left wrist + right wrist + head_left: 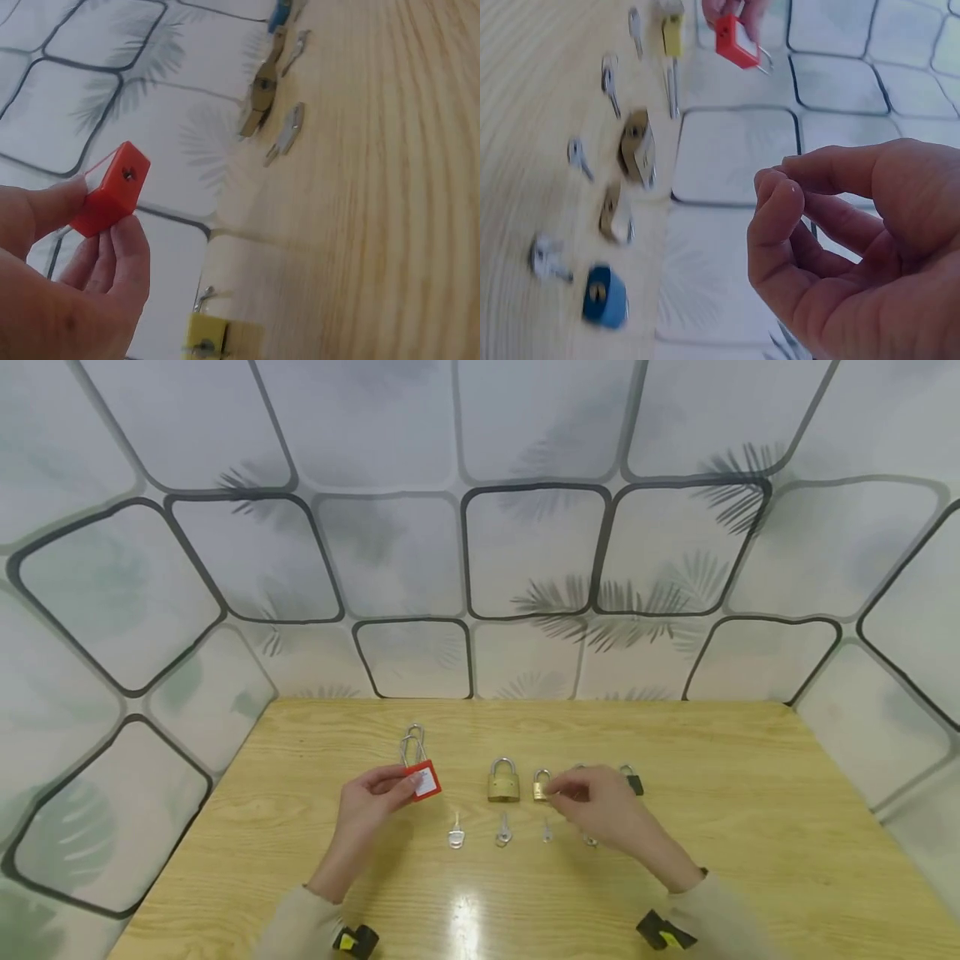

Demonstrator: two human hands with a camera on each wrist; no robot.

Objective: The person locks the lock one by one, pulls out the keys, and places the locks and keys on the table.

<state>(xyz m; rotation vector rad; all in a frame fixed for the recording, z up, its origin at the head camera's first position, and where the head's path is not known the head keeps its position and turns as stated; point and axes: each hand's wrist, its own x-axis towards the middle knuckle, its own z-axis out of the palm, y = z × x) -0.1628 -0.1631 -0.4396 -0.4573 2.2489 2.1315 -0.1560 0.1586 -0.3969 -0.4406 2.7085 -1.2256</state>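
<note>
My left hand (369,797) holds a red padlock (426,781) with a white label, raised above the table, pinched between thumb and fingers. Its keyhole faces the left wrist camera. My right hand (855,247) hovers in front of the row of padlocks, thumb and fingertips drawn together; no object shows between them. Near it in the head view is a small brass padlock (541,787), with a larger brass padlock (503,787) to its left. The right hand largely covers a blue padlock (605,296) in the head view.
A yellow padlock (673,34) stands at the row's left end, a black padlock (635,783) at its right. Several keys lie in front, including a silver key (456,837) and a small key (547,832). Patterned walls (536,552) border the wooden table (712,760).
</note>
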